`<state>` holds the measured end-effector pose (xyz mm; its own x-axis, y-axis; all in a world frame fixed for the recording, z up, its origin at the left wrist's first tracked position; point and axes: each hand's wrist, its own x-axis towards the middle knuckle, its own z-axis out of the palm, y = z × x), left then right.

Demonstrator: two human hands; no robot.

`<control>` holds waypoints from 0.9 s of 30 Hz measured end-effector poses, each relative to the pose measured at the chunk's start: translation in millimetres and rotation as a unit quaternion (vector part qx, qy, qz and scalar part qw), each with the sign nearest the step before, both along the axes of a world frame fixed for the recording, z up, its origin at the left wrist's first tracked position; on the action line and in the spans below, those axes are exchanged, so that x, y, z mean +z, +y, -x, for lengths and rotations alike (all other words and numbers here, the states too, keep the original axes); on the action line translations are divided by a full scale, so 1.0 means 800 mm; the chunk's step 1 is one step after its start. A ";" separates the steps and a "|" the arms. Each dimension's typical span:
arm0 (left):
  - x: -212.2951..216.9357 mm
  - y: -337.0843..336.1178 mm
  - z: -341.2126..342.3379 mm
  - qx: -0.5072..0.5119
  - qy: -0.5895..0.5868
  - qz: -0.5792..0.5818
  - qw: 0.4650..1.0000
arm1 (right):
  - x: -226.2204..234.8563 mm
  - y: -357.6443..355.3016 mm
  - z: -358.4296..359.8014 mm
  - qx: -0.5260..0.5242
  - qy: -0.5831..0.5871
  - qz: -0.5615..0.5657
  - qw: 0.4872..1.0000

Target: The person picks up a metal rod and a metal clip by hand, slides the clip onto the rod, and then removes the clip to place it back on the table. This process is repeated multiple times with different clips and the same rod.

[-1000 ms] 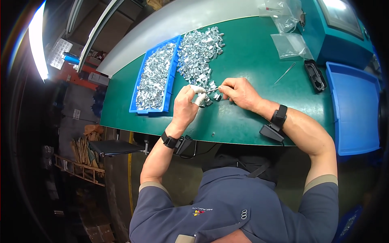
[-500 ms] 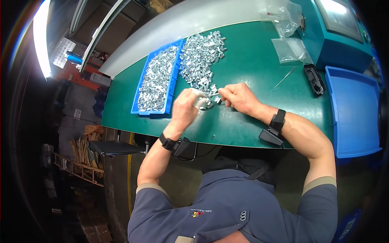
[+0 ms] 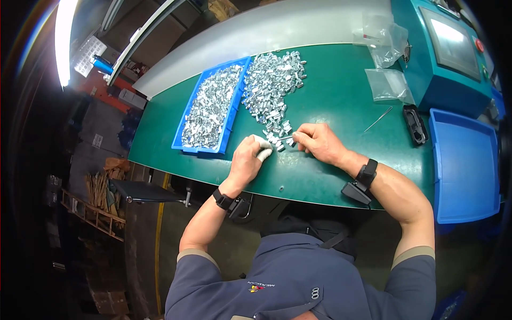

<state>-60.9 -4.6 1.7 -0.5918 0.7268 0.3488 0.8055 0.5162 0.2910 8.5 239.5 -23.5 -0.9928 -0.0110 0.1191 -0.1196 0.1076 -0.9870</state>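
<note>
Across the middle of the frame we have a smooth green bench [image 3: 330, 101], with a loose heap of small silver metal pieces [image 3: 273, 80] trailing from upper centre toward our hands. Left of centre, a blue rectangular plastic tray [image 3: 233, 118] holds many more. At the centre, our right hand [image 3: 321, 144] clamps its fingers on a thin metal rod [image 3: 286, 138] pointing left. Our left hand [image 3: 247, 162] curls beside the heap's lower end, wearing white finger covers [image 3: 262, 141]; we cannot tell whether its fingers grip a piece.
</note>
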 end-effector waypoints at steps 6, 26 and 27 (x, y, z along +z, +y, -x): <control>0.000 0.027 -0.002 0.004 -0.100 -0.128 0.987 | 0.003 0.007 -0.001 -0.006 0.015 -0.044 0.999; 0.007 0.054 -0.001 -0.054 -0.058 -0.133 0.988 | -0.001 0.011 0.002 -0.004 -0.011 -0.018 1.000; 0.010 0.044 0.008 -0.044 -0.039 -0.112 0.992 | -0.003 0.010 0.003 -0.036 -0.007 0.002 0.999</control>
